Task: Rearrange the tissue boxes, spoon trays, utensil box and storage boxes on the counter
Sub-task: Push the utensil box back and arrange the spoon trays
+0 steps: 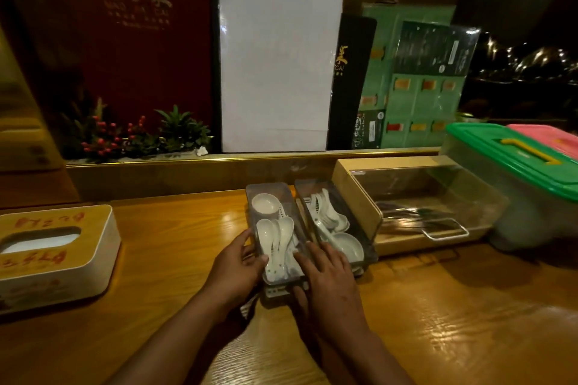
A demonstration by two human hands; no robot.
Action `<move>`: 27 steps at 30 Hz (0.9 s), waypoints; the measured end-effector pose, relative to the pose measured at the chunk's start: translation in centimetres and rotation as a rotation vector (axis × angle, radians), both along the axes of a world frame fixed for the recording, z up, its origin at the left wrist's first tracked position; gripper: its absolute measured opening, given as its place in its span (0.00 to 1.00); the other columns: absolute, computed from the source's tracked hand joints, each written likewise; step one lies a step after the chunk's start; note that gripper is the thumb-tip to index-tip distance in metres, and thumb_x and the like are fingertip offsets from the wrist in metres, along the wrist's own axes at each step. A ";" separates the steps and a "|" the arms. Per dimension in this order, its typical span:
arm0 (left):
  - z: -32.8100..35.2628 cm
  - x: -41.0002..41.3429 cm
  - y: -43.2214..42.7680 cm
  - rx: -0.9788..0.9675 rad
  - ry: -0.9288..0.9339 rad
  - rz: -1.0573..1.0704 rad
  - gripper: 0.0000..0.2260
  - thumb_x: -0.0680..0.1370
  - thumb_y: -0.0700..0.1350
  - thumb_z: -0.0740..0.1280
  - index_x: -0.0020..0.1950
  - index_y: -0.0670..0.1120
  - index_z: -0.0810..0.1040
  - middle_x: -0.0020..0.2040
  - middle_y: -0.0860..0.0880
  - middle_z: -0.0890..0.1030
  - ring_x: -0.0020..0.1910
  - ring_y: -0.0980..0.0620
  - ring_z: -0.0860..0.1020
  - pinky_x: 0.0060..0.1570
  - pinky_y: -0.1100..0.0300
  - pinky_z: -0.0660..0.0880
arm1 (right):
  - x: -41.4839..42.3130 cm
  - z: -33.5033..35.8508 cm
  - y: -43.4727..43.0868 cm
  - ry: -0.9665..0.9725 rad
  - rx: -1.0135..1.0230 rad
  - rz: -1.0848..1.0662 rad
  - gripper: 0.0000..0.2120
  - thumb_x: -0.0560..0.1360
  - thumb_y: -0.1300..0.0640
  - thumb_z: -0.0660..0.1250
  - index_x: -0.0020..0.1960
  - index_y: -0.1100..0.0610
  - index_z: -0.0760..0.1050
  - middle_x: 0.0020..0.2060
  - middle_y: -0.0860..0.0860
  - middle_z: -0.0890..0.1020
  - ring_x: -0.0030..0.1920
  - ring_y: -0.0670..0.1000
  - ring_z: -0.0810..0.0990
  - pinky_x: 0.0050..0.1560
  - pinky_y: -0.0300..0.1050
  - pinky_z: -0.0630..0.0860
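Two narrow grey spoon trays stand side by side on the wooden counter. The left spoon tray holds white spoons and a small white cup; my left hand grips its near left side and my right hand holds its near right end. The right spoon tray with white spoons touches it. To the right sits the utensil box with a clear lid and metal handle. A tissue box with red writing lies at the left. A green-lidded storage box and a pink-lidded storage box stand far right.
A raised ledge runs along the back of the counter, with a plant with red berries, a white board, and green cartons behind it. Bare counter lies between the tissue box and the trays.
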State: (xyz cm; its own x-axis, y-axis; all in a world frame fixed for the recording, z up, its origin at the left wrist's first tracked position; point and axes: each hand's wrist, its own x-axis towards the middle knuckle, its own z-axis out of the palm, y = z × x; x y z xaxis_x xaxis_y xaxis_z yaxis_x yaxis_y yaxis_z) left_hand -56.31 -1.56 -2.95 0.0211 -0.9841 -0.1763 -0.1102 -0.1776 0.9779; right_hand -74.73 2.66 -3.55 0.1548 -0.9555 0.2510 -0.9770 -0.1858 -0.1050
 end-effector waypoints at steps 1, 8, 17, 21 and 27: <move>-0.1 -0.2 -0.1 0.005 0.005 0.005 0.31 0.79 0.37 0.69 0.79 0.56 0.64 0.71 0.47 0.77 0.62 0.48 0.79 0.57 0.45 0.81 | -0.2 -0.1 -0.1 -0.003 -0.002 0.003 0.30 0.71 0.42 0.71 0.71 0.47 0.71 0.72 0.51 0.74 0.73 0.57 0.68 0.73 0.57 0.61; -0.3 -1.2 -0.9 0.033 0.046 0.036 0.31 0.80 0.34 0.67 0.78 0.56 0.65 0.70 0.47 0.78 0.60 0.48 0.80 0.53 0.49 0.82 | -0.6 -0.9 -0.3 -0.064 -0.031 0.007 0.31 0.71 0.45 0.73 0.72 0.48 0.70 0.72 0.53 0.73 0.73 0.56 0.68 0.73 0.56 0.60; -0.6 -2.0 -1.3 0.068 0.077 0.076 0.30 0.81 0.34 0.66 0.79 0.56 0.65 0.71 0.48 0.77 0.60 0.47 0.80 0.50 0.49 0.84 | -1.2 -1.0 -0.6 -0.070 -0.042 0.010 0.33 0.67 0.44 0.77 0.70 0.47 0.72 0.68 0.52 0.76 0.70 0.55 0.71 0.69 0.52 0.61; -0.8 -2.1 -1.2 0.096 0.116 0.103 0.29 0.81 0.35 0.66 0.78 0.57 0.66 0.66 0.51 0.79 0.63 0.44 0.80 0.54 0.42 0.82 | -1.2 -0.9 -0.4 -0.082 -0.068 0.004 0.33 0.65 0.44 0.78 0.67 0.48 0.74 0.66 0.51 0.78 0.68 0.53 0.70 0.67 0.51 0.64; -0.9 -2.3 -1.4 0.116 0.115 0.120 0.29 0.81 0.36 0.66 0.77 0.59 0.66 0.68 0.51 0.78 0.63 0.43 0.80 0.53 0.41 0.82 | -1.0 -0.6 -0.4 -0.079 -0.093 -0.015 0.34 0.60 0.43 0.81 0.64 0.47 0.77 0.62 0.50 0.81 0.65 0.52 0.69 0.63 0.51 0.71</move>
